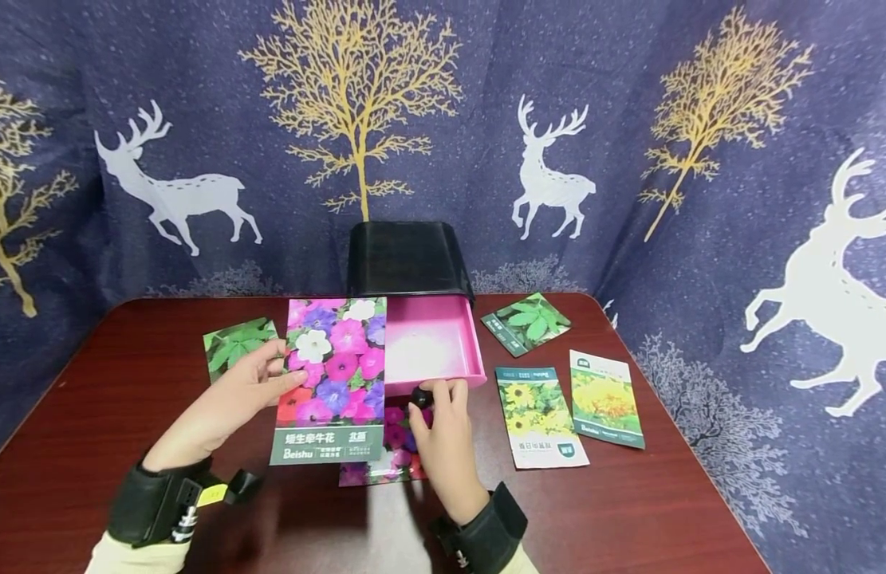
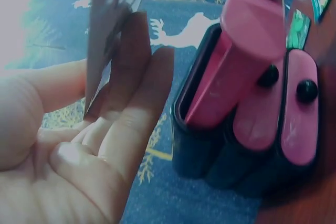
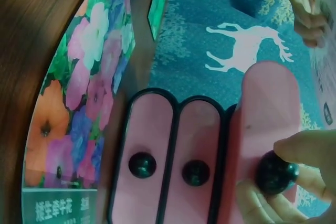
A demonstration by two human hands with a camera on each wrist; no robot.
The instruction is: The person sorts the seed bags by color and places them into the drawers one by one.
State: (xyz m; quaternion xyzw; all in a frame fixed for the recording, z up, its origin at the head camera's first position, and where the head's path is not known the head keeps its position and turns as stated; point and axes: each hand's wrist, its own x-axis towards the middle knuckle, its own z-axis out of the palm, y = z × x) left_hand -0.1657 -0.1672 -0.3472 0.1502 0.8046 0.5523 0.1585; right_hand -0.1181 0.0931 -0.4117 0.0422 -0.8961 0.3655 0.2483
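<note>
My left hand (image 1: 245,395) pinches a flower seed packet (image 1: 332,367) by its left edge, thumb on the front. The packet stands upright above the table, printed with pink, purple and white flowers. My right hand (image 1: 446,450) grips the round black knob (image 3: 277,172) of the top pink drawer (image 1: 474,343), which is pulled out of its black cabinet (image 1: 407,257). The raised packet hides part of the drawer's left side. Two lower drawers (image 3: 202,135) sit closed in the wrist views. A second flower packet (image 1: 395,470) lies in front of the cabinet, partly hidden.
A green-leaf packet (image 1: 234,344) lies left of the cabinet and another green-leaf packet (image 1: 526,323) lies right of it. Further right are a yellow-flower packet (image 1: 539,418) and an orange-flower packet (image 1: 606,399). A deer-patterned cloth (image 1: 428,119) hangs behind the dark red table (image 1: 629,510).
</note>
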